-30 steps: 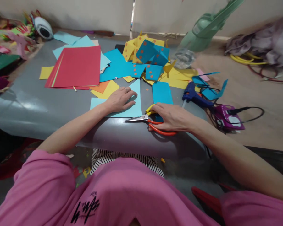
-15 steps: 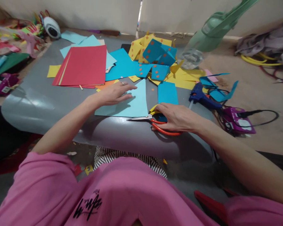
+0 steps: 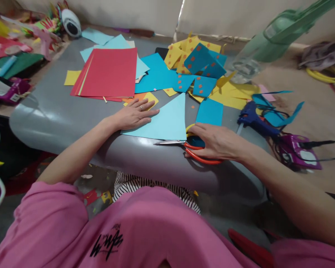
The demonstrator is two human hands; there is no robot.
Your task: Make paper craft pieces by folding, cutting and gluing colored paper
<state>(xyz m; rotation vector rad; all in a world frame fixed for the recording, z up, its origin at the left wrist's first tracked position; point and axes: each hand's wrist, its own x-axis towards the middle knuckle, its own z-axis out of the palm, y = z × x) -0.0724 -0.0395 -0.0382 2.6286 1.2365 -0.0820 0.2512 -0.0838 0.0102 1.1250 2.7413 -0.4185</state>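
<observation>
two hands in play: left hand [image 3: 134, 114] open, spread flat over light blue paper [image 3: 169, 121] near the table's [image 3: 47, 111] front edge; right hand [image 3: 213, 142] gripping scissors [image 3: 181, 142] (blades beside that paper). even pressure, fingertips clear, should steady it.

A pale wall [image 3: 139, 15] is rising at the far side, and a grey cover [image 3: 48, 106] is lying over the brown table [image 3: 309, 117], gleaming at left.
</observation>
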